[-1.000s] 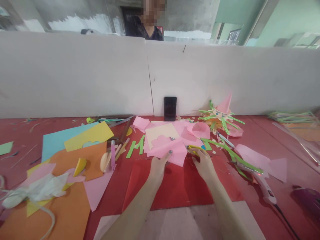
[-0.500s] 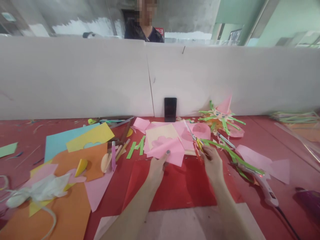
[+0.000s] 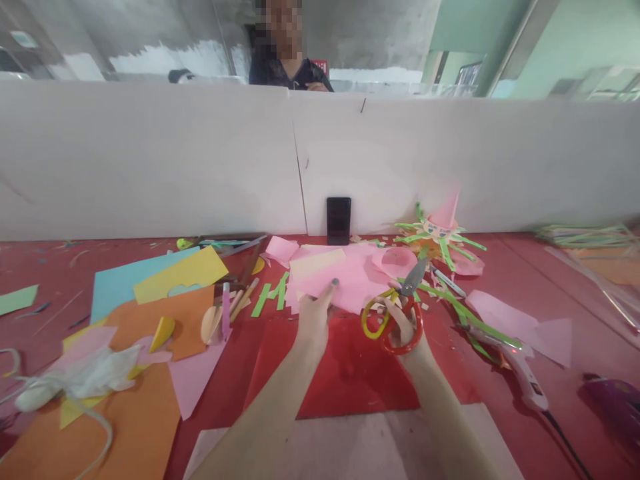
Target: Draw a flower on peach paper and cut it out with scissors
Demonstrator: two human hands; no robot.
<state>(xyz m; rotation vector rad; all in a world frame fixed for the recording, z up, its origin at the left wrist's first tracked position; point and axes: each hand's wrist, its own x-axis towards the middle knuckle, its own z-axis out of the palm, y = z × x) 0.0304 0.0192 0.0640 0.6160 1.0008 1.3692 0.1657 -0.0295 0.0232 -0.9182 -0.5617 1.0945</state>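
The left hand (image 3: 316, 312) pinches the near edge of a thin pink paper sheet (image 3: 347, 295), thumb on top; the sheet extends forward and right of that hand. The right hand (image 3: 404, 325), fingers curled, grips yellow-and-red-handled metal scissors (image 3: 409, 287), pointed forward.

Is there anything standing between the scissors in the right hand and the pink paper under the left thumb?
Nothing visible stands between the scissors and the pink paper; the yellow handle is nearest, blades pointing away.

Soft, muted light, faint shadows, hazy contrast, slight blur, smeared outer edges, pixelated patch (image 3: 283, 28) above
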